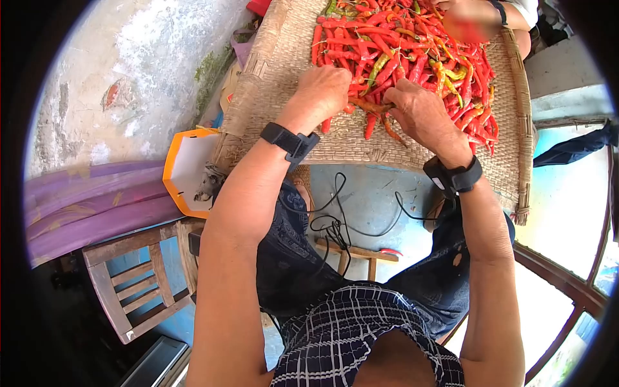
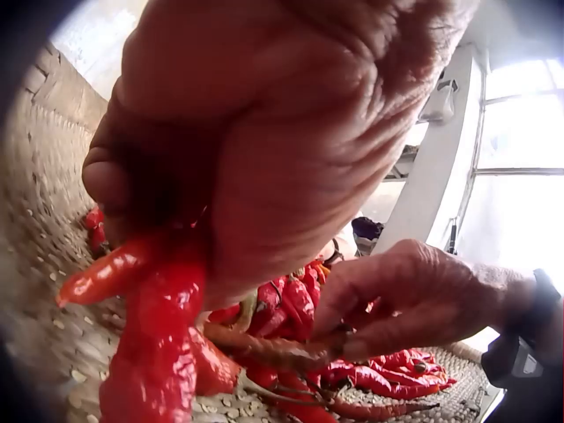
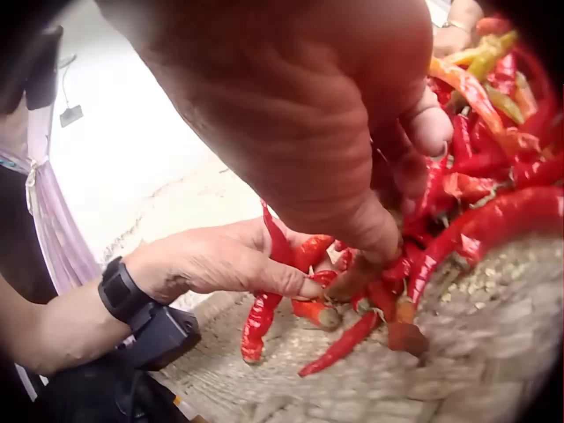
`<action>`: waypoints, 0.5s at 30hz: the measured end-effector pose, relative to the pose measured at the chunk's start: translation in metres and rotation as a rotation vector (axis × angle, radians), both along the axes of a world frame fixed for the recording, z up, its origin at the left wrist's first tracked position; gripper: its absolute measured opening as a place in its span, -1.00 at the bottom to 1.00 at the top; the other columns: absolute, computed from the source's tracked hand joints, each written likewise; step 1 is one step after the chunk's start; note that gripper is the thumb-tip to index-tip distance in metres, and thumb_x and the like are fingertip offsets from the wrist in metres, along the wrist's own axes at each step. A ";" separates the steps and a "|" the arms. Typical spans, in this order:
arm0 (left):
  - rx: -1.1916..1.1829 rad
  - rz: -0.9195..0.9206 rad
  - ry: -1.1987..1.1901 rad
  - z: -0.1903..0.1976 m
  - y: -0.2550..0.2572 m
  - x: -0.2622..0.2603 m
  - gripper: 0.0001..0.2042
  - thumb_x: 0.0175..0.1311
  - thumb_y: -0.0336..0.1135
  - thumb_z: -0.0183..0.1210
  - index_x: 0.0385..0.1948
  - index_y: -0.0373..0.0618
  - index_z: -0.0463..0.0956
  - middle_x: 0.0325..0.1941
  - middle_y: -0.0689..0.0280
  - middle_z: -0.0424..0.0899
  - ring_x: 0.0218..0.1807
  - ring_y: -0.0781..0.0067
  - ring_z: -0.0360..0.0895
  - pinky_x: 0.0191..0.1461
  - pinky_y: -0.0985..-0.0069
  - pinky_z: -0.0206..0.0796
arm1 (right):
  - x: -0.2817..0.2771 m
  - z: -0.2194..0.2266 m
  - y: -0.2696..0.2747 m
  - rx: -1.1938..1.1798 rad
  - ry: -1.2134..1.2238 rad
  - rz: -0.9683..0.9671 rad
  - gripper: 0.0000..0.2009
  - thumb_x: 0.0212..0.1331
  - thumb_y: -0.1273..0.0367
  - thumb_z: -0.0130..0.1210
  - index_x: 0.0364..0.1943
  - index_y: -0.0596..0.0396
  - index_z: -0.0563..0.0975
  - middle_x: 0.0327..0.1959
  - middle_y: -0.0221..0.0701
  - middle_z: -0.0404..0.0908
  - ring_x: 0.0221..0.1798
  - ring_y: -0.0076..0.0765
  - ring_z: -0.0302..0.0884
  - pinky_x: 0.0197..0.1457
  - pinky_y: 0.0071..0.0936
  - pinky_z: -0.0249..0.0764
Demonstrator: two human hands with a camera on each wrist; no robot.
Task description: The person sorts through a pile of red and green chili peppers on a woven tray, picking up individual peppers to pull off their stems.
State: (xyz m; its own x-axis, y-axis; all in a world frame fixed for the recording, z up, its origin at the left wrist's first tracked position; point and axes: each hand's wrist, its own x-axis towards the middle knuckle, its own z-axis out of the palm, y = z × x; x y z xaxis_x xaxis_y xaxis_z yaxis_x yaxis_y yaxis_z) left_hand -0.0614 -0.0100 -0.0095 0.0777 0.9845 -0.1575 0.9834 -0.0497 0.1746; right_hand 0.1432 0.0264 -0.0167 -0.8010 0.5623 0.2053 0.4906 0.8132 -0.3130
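A pile of red chili peppers (image 1: 393, 39), with a few green and orange ones, lies on a woven mat. At its near edge my left hand (image 1: 325, 90) holds several red chili peppers (image 2: 159, 344) under its curled fingers; one long pepper (image 3: 260, 326) hangs down beside the thumb. Just to the right, my right hand (image 1: 422, 113) pinches a brownish-orange chili pepper (image 2: 282, 348) between thumb and fingers. That pepper points toward the left hand. Loose chili peppers (image 3: 339, 344) lie on the mat beneath both hands. The right fingertips are partly hidden in the head view.
The woven mat (image 1: 274, 97) has a raised rim. Another person's hand (image 1: 467, 16) is at the far right of the pile. An orange-edged box (image 1: 187, 171) stands left of the mat, a wooden chair (image 1: 138, 277) nearer. Black cables (image 1: 335, 232) hang below between the knees.
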 end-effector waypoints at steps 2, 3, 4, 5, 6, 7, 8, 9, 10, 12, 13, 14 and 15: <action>-0.018 -0.016 -0.028 0.004 0.001 -0.004 -0.83 0.05 -0.36 0.09 -0.32 -0.17 0.47 -0.32 0.09 0.59 -0.21 0.03 0.54 -0.16 0.19 0.37 | 0.005 0.011 -0.002 -0.042 -0.018 0.005 -0.81 -0.10 0.55 0.10 -0.33 0.13 0.45 -0.41 -0.21 0.45 -0.31 -0.03 0.46 -0.27 -0.26 0.42; -0.018 0.005 -0.039 0.010 0.000 -0.004 -0.82 0.06 -0.34 0.09 -0.31 -0.18 0.47 -0.32 0.06 0.59 -0.19 0.01 0.53 -0.15 0.18 0.36 | 0.007 0.016 -0.003 -0.086 -0.034 0.007 -0.81 -0.09 0.55 0.10 -0.32 0.14 0.46 -0.41 -0.19 0.47 -0.30 -0.05 0.47 -0.26 -0.29 0.42; -0.018 0.025 -0.050 0.014 0.000 -0.004 -0.80 0.07 -0.32 0.10 -0.30 -0.19 0.47 -0.31 0.03 0.58 -0.18 -0.01 0.52 -0.13 0.17 0.36 | 0.009 0.021 -0.002 -0.084 -0.035 0.009 -0.81 -0.09 0.55 0.10 -0.32 0.14 0.46 -0.41 -0.19 0.47 -0.30 -0.05 0.47 -0.26 -0.29 0.42; -0.017 0.026 -0.051 0.014 0.001 -0.007 -0.80 0.07 -0.32 0.10 -0.30 -0.19 0.47 -0.31 0.03 0.58 -0.18 -0.01 0.52 -0.13 0.17 0.36 | 0.012 0.024 0.000 -0.202 0.025 0.028 -0.84 -0.06 0.51 0.11 -0.33 0.15 0.48 -0.41 -0.21 0.51 -0.33 -0.12 0.51 -0.28 -0.30 0.43; 0.040 0.077 -0.086 0.013 0.003 -0.009 -0.79 0.09 -0.30 0.09 -0.28 -0.20 0.46 -0.30 0.01 0.57 -0.16 -0.03 0.51 -0.13 0.16 0.35 | 0.016 0.027 0.001 -0.319 0.085 0.046 -0.86 -0.04 0.48 0.12 -0.33 0.15 0.51 -0.41 -0.23 0.56 -0.36 -0.19 0.54 -0.30 -0.31 0.45; 0.096 0.128 -0.121 0.013 0.004 -0.012 -0.77 0.11 -0.28 0.09 -0.26 -0.21 0.46 -0.30 -0.02 0.57 -0.15 -0.05 0.49 -0.13 0.15 0.34 | 0.021 0.030 0.003 -0.318 0.083 0.045 -0.86 -0.04 0.48 0.12 -0.33 0.15 0.51 -0.41 -0.23 0.56 -0.36 -0.19 0.54 -0.30 -0.31 0.45; 0.099 0.126 -0.123 0.012 0.005 -0.015 -0.77 0.11 -0.28 0.09 -0.26 -0.21 0.46 -0.30 -0.02 0.57 -0.15 -0.05 0.49 -0.13 0.15 0.34 | 0.025 0.032 0.008 -0.517 0.135 0.015 -0.85 0.01 0.44 0.13 -0.31 0.15 0.52 -0.41 -0.30 0.56 -0.37 -0.30 0.53 -0.30 -0.40 0.45; 0.138 0.145 -0.166 0.012 0.005 -0.017 -0.76 0.12 -0.26 0.09 -0.25 -0.22 0.45 -0.29 -0.03 0.57 -0.15 -0.06 0.49 -0.13 0.16 0.34 | 0.030 0.033 0.013 -0.718 0.188 -0.017 -0.85 0.07 0.41 0.14 -0.28 0.15 0.54 -0.40 -0.37 0.57 -0.37 -0.41 0.52 -0.29 -0.48 0.44; 0.178 0.164 -0.209 0.012 0.006 -0.019 -0.74 0.13 -0.25 0.09 -0.24 -0.22 0.45 -0.29 -0.04 0.56 -0.14 -0.07 0.49 -0.13 0.16 0.33 | 0.032 0.032 0.017 -0.703 0.330 0.014 -0.76 0.14 0.35 0.11 -0.14 0.15 0.51 -0.44 -0.48 0.52 -0.35 -0.56 0.46 -0.33 -0.59 0.43; 0.237 0.143 -0.256 0.011 0.006 -0.020 -0.78 0.11 -0.28 0.06 -0.31 -0.24 0.46 -0.31 -0.03 0.57 -0.17 -0.07 0.50 -0.12 0.15 0.33 | 0.035 0.042 0.025 -0.751 0.509 -0.138 -0.71 0.14 0.33 0.11 -0.07 0.14 0.48 -0.41 -0.47 0.54 -0.36 -0.54 0.47 -0.36 -0.59 0.43; 0.296 0.123 -0.304 0.011 0.006 -0.020 -0.81 0.08 -0.31 0.04 -0.38 -0.26 0.48 -0.34 -0.02 0.58 -0.19 -0.08 0.51 -0.11 0.13 0.33 | 0.035 0.046 0.029 -0.794 0.688 -0.292 -0.65 0.15 0.31 0.11 0.00 0.13 0.44 -0.39 -0.46 0.56 -0.38 -0.53 0.49 -0.39 -0.60 0.43; 0.296 0.121 -0.304 0.011 0.007 -0.020 -0.81 0.08 -0.31 0.04 -0.38 -0.26 0.48 -0.34 -0.02 0.58 -0.19 -0.08 0.51 -0.11 0.13 0.33 | 0.033 0.036 0.035 -0.613 0.794 -0.363 -0.56 0.15 0.28 0.10 0.11 0.11 0.36 -0.35 -0.37 0.59 -0.43 -0.51 0.50 -0.44 -0.56 0.44; 0.262 0.119 -0.294 0.012 0.007 -0.019 -0.77 0.11 -0.26 0.07 -0.31 -0.26 0.45 -0.33 -0.04 0.57 -0.18 -0.07 0.50 -0.13 0.17 0.33 | 0.030 0.031 0.034 -0.613 0.795 -0.364 -0.56 0.15 0.28 0.10 0.11 0.11 0.36 -0.35 -0.37 0.59 -0.43 -0.51 0.50 -0.44 -0.56 0.44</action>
